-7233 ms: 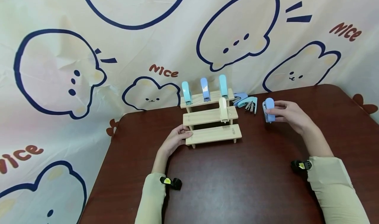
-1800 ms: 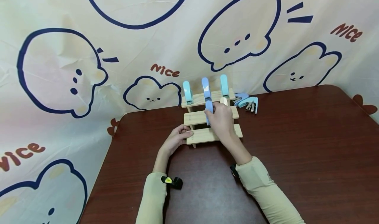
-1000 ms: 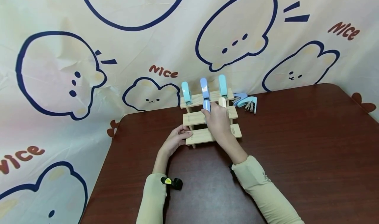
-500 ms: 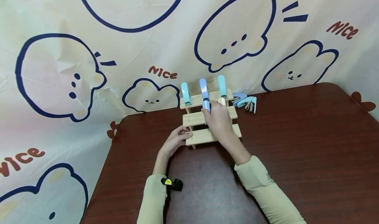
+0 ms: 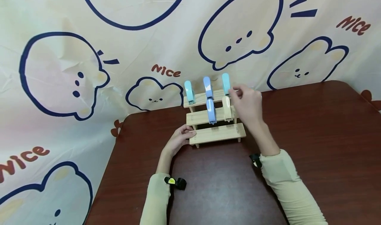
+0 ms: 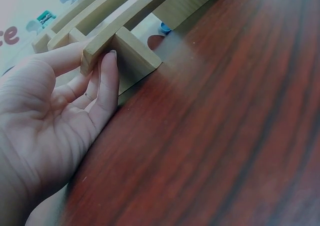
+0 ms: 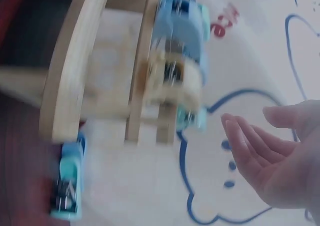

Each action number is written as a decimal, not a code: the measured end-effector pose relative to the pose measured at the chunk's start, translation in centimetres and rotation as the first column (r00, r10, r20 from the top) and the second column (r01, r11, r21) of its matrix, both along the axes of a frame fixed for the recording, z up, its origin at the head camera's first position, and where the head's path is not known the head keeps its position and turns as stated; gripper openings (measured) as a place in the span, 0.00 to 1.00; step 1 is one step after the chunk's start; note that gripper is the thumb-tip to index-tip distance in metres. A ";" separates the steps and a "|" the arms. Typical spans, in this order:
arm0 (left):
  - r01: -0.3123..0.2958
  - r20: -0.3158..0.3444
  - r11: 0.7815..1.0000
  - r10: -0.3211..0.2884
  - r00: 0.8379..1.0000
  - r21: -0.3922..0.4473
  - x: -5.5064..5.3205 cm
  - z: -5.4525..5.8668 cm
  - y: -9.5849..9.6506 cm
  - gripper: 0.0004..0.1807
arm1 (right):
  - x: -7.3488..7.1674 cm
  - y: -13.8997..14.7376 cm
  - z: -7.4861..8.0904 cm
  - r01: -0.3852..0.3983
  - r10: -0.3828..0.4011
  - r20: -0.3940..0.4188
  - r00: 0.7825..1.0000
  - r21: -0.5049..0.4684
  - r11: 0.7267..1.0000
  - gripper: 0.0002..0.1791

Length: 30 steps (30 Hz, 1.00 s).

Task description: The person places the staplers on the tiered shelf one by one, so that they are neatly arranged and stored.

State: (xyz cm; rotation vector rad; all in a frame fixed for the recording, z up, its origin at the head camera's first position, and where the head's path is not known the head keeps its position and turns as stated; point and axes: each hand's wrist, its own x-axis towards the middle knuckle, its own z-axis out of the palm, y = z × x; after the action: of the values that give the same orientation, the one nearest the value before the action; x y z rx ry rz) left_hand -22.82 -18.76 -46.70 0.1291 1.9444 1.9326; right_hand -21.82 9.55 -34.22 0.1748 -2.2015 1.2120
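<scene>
A three-tier wooden display rack (image 5: 217, 134) stands near the back of the table. My left hand (image 5: 177, 140) pinches the left end of its lowest board, as the left wrist view also shows. On the middle tier stand a blue stapler (image 5: 211, 111) and a cream stapler (image 5: 227, 109) to its right. Up on the top tier are a teal stapler (image 5: 189, 92), a periwinkle stapler (image 5: 208, 87) and a light-blue stapler (image 5: 226, 82). Beside the rack's right end, my right hand (image 5: 249, 106) is raised with loosely bent fingers, holding nothing.
A teal stapler (image 7: 70, 181) and a blue one (image 7: 74, 148) lie on the table past the rack's right end; my right hand hides them in the head view. A printed cloth (image 5: 148, 46) hangs right behind the table (image 5: 312, 135).
My right hand has brought the blue stapler from the right onto the middle tier, left of the cream one, let go and moved up to the right. My left hand has kept its hold.
</scene>
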 end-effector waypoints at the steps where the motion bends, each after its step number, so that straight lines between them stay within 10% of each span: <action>1: 0.000 0.000 1.000 0.000 1.000 0.000 0.0 -0.1 0.1 0.08 | -0.2 0.7 -0.1 0.014 -0.014 0.011 1.000 0.004 1.000 0.12; 11: 0.000 -0.001 1.000 0.000 1.000 -0.017 -0.1 0.1 0.2 0.08 | -1.5 7.6 -1.7 0.083 -0.099 0.246 0.964 0.074 0.994 0.18; 25: 0.003 -0.007 1.000 -0.003 1.000 -0.013 -0.2 -0.2 -0.1 0.10 | -4.0 10.9 -6.4 -0.051 -0.114 0.576 0.810 0.262 0.964 0.21; 30: 0.007 -0.008 1.000 -0.007 1.000 -0.011 -0.3 -0.2 0.0 0.10 | -4.3 11.4 -7.5 -0.104 -0.087 0.600 0.795 0.276 0.956 0.18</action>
State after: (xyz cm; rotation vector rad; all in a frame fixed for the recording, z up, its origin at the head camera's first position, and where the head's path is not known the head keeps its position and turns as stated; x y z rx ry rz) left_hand -23.09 -18.74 -46.91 0.1411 1.9572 1.9194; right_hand -26.14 20.90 -41.74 -0.1110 -2.9511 1.0223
